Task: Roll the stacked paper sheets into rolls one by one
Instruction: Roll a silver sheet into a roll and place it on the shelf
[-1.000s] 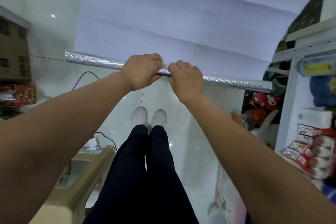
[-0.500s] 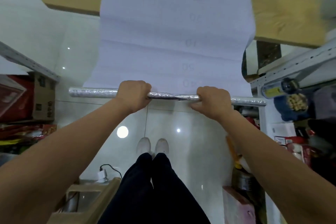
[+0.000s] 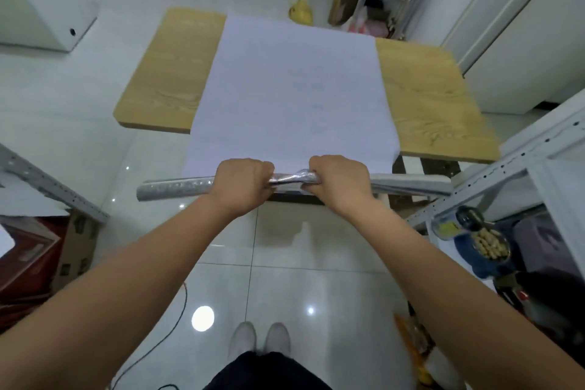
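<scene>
At the bottom of the view, the person's pale shoes [image 3: 258, 339] stand on the glossy tiled floor [image 3: 285, 263]. Above them, out in front of the near edge of the worktop, both hands clasp a silvery roll [image 3: 174, 188]. The left hand [image 3: 242, 187] and right hand [image 3: 337, 184] sit close together near its middle, fingers curled tight round it, knuckles up. Between them the roll looks pinched and creased, while its ends stick out well past each hand. The roll hangs over the floor, not resting on the worktop. From it the unrolled sheet [image 3: 294, 98] runs away up onto the wooden worktop [image 3: 164, 79] and lies flat to about its far edge; whether more sheets lie under it cannot be told. A metal shelf [image 3: 519, 158] stands just to the right. The step in hand appears to be winding this sheet, with most of its length left to take up. The next move likely calls for turning both wrists together, regripping one hand at a time, and keeping even tension so the roll runs straight and is not crushed more in the middle.
</scene>
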